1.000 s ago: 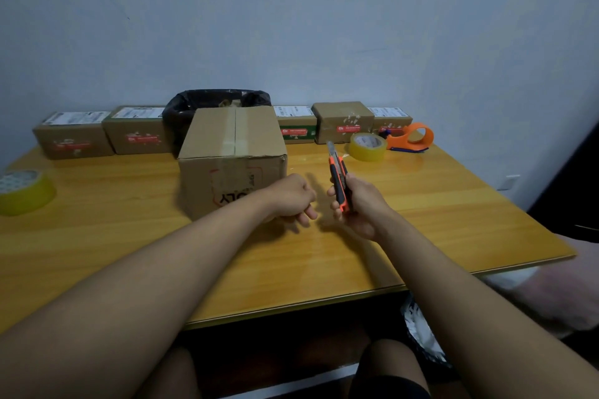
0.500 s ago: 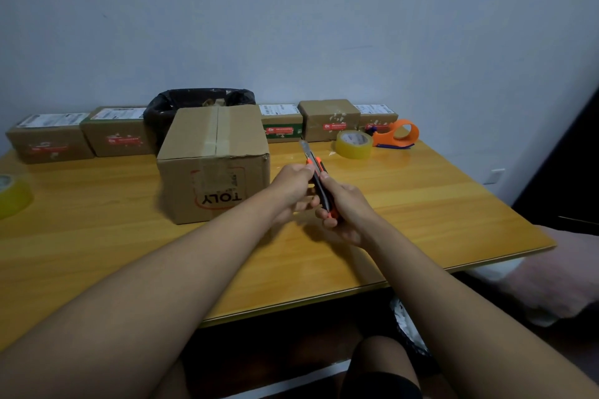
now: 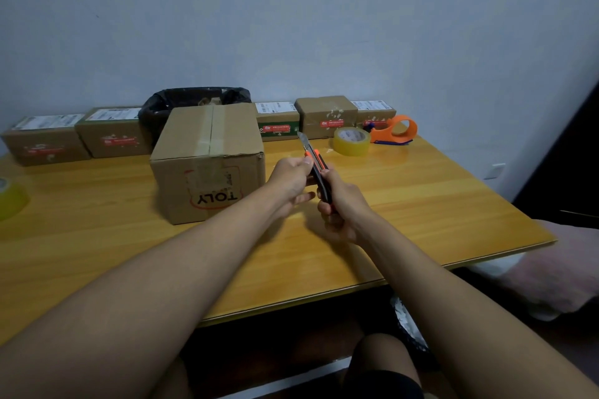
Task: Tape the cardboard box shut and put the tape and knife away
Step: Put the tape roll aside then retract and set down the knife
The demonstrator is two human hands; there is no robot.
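The knife (image 3: 316,165), blade extended, is gripped by the right hand (image 3: 340,207) and pinched by the left hand (image 3: 291,181), beside the taped box (image 3: 207,165). Cardboard scraps are seen in the bin (image 3: 194,104).

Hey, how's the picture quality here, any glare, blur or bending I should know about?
Head view: dim, bluish light; soft glare on the table past the tape roll; wide-angle bending stretches the forearms; the knife between left hand and right hand stays fairly sharp.

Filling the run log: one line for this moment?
right hand: grips knife, blade out | left hand: at slider | box: taped | tape roll: on table
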